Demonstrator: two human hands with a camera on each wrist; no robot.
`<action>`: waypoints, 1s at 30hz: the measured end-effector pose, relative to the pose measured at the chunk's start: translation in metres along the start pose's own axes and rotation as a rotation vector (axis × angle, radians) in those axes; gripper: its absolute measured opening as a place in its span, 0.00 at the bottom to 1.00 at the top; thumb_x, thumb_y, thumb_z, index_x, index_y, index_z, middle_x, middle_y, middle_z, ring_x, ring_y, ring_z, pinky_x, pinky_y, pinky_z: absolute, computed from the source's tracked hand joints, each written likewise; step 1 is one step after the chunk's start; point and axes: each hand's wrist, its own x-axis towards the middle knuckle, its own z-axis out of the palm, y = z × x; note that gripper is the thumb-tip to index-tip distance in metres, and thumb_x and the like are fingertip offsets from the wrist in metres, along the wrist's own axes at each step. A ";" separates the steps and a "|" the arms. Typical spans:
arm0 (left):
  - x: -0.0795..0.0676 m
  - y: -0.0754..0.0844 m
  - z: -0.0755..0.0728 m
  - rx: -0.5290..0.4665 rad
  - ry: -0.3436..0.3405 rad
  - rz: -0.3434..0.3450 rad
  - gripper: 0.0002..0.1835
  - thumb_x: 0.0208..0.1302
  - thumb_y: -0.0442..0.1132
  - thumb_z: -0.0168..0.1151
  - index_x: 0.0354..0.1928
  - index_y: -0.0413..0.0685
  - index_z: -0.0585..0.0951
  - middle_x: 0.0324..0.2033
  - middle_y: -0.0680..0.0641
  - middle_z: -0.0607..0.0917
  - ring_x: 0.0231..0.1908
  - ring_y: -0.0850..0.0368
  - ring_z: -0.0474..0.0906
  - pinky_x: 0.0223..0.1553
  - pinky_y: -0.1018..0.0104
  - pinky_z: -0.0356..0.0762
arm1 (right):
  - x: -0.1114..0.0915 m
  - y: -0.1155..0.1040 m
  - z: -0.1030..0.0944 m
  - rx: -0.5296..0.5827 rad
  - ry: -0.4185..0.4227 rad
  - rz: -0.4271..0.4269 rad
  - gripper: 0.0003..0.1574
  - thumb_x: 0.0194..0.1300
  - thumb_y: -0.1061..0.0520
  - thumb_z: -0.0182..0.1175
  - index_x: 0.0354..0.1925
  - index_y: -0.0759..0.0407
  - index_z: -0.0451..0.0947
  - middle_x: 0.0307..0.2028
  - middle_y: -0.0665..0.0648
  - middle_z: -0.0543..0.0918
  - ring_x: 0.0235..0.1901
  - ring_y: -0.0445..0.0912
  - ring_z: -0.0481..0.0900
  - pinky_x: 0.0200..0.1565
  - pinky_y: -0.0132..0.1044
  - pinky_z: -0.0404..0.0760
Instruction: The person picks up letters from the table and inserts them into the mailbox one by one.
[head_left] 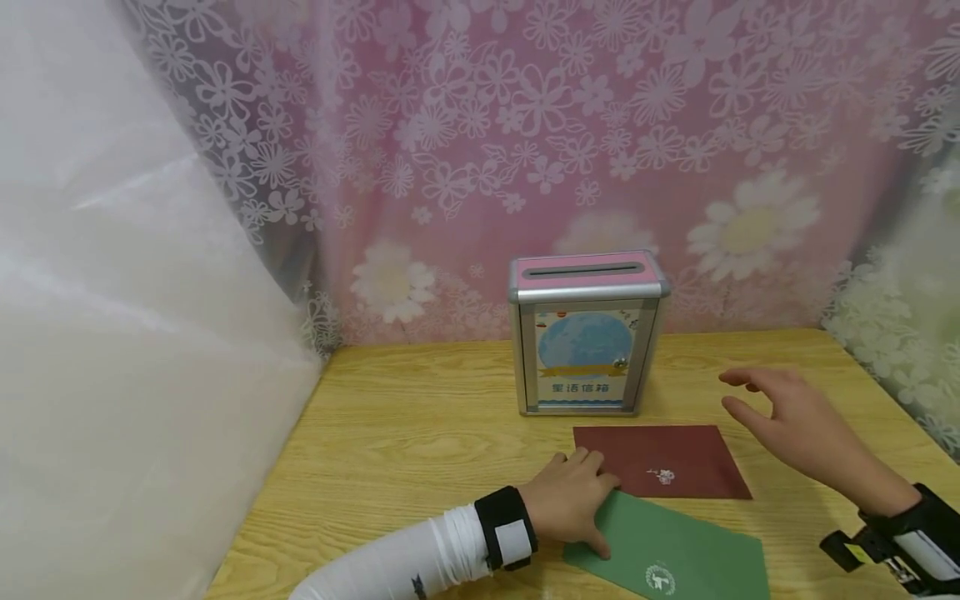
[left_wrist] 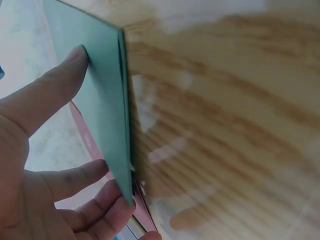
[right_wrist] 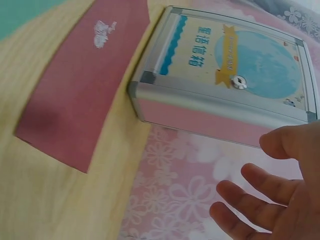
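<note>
A green envelope (head_left: 682, 546) with a small white emblem lies near the front of the table, overlapping the lower edge of a dark red envelope (head_left: 667, 462). My left hand (head_left: 570, 500) is at the green envelope's left end, thumb over its face and the other fingers spread toward the corner by the red one. In the left wrist view the thumb (left_wrist: 67, 72) lies against the green paper (left_wrist: 100, 95). To the right of the red envelope, my right hand (head_left: 802, 425) hovers with fingers loosely bent, holding nothing.
A pink and silver letter box (head_left: 585, 342) with a top slot and a blue globe picture stands behind the envelopes. Its front lock (right_wrist: 239, 82) shows in the right wrist view. Floral curtain (head_left: 465, 167) hangs behind the wooden table (head_left: 405, 417); white sheeting (head_left: 135, 333) hangs at left.
</note>
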 end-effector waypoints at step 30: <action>-0.012 0.007 -0.010 -0.007 0.143 0.017 0.45 0.40 0.69 0.69 0.61 0.61 0.69 0.50 0.60 0.74 0.47 0.67 0.65 0.46 0.67 0.70 | -0.033 -0.023 0.050 0.331 -0.568 -0.059 0.18 0.70 0.45 0.53 0.50 0.54 0.77 0.35 0.46 0.81 0.31 0.38 0.77 0.29 0.37 0.79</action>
